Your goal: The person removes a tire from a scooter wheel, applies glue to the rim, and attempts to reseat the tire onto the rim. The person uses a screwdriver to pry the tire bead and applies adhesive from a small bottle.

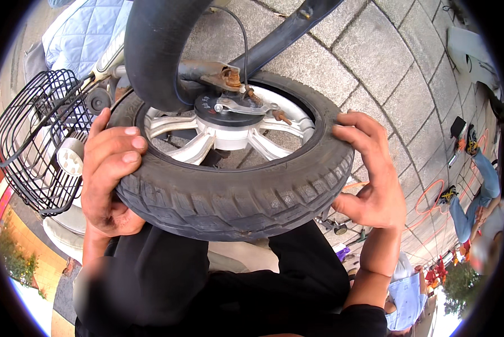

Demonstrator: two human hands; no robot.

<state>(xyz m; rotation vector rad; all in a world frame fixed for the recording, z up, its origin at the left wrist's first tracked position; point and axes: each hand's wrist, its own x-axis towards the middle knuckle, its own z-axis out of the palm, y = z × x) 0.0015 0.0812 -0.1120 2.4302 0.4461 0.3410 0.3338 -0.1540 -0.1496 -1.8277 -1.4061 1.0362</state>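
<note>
Grips black tire (232, 202) mid-view with left hand (100, 168) at its 9 o'clock, right hand (378, 177) at its 3 o'clock. Curls fingers (123, 161) of both over its edge. Shows white spoked wheel (191, 149) inside; wire basket (24, 149) at view's 9 o'clock, curved black part (156, 50) near 11 o'clock.

Bright daylight, crisp tire (235, 196), paving (378, 48) bent toward black rim, lower-left blur

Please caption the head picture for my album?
Left fingers and right fingers grip a black tire around a white wheel.
</note>
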